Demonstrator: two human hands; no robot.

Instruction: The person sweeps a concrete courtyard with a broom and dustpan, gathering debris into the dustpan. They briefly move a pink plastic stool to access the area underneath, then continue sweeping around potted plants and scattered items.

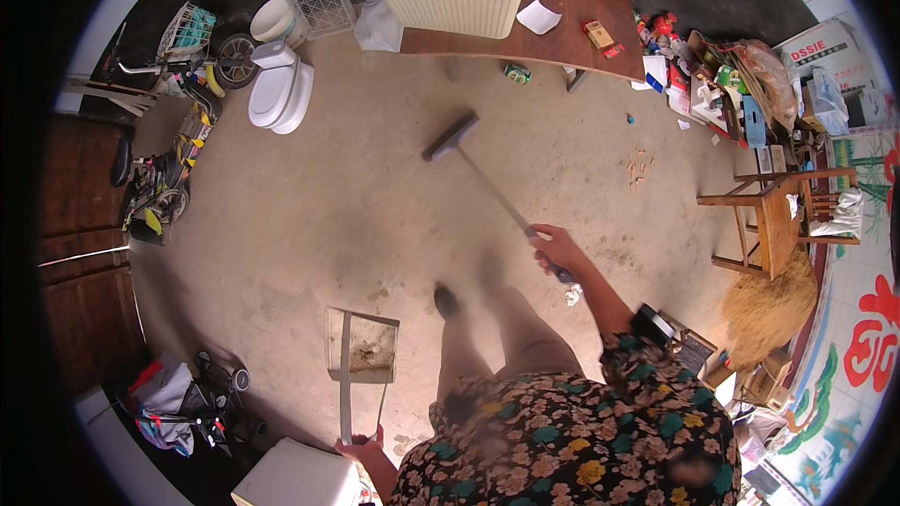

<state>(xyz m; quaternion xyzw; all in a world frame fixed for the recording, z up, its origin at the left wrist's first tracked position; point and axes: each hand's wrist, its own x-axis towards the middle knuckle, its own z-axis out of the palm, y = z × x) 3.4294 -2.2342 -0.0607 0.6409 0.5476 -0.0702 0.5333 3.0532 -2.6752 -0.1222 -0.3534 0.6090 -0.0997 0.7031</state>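
Note:
My right hand (559, 253) grips the grey handle end of a broom (451, 138) with a long thin shaft. The broom's head lies tilted on the concrete floor, well ahead of my feet. Low in the view, my left hand (362, 446) is closed around the top of a long-handled dustpan (373, 348). The dustpan sits on the floor to the left of my legs, with dark dirt inside it. Several small cigarette butts (638, 169) are scattered on the floor right of the broom. A crumpled white tissue (573, 294) lies just below my right hand.
Ahead stands a brown table (457, 46) with a lidded plastic basket (450, 0); a green can (517, 74) lies near its edge. A child's potty (281, 88) and bicycle (190, 119) stand left. Rightward are piled cartons (710, 91), a wooden chair (777, 225) and straw-coloured material (770, 306).

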